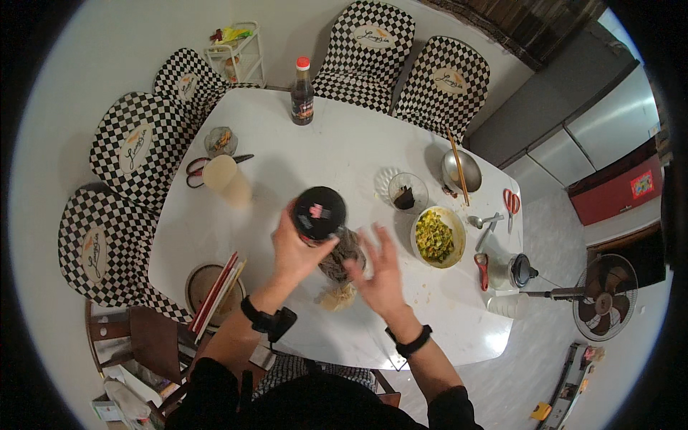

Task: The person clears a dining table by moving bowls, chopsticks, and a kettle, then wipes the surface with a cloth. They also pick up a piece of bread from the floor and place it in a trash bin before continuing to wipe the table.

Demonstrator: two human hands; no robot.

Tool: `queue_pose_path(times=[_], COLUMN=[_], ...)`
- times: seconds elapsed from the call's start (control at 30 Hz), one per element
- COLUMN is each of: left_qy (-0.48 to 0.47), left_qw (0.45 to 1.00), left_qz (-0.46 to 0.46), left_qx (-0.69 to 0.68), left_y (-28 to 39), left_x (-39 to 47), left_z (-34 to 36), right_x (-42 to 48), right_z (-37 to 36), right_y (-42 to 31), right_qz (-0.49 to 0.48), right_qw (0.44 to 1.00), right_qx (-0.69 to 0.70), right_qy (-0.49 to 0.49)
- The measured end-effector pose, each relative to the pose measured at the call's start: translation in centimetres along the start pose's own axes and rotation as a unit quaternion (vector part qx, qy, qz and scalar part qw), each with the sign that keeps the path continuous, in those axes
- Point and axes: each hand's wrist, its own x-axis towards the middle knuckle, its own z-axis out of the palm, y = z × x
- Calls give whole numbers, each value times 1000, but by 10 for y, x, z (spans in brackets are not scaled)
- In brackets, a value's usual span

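My left hand (297, 247) grips a jar with a black lid (320, 213), held above the white table. Just right of it, my right hand (379, 271) is blurred, its fingers spread and nothing in them. Between the hands, partly hidden, lies something dark in what looks like a clear container (344, 257). A pale crumpled piece (338, 297) is below that. To the right stand a white bowl of chopped green and yellow food (438, 237) and a glass bowl (408, 192) with a dark piece inside.
A bottle with a red cap (302, 97) stands at the far edge. Chopsticks (458, 166) rest across a metal bowl (470, 173). Red-handled scissors (510, 207), a spoon (484, 220) and a peeler (481, 271) lie right. A beige cup (219, 172) and round tray (196, 285) are left.
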Motion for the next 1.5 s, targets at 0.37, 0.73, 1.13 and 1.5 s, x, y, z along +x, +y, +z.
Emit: queue_pose_path(times=[0.37, 0.73, 1.13, 1.5], left_qy=[116, 110, 120, 110], left_qw=[991, 993, 992, 978], left_qz=[-42, -39, -16, -170], left_qx=[48, 24, 20, -43], left_y=[-61, -88, -109, -124], left_x=[30, 29, 36, -41], left_z=[-45, -38, -25, -9], right_x=[60, 199, 77, -58], right_z=[142, 127, 114, 33], right_y=[39, 107, 89, 123], right_qz=[-190, 37, 16, 67], right_qw=[889, 924, 926, 928], right_qx=[-337, -361, -349, -356], right_qy=[-245, -124, -146, -91])
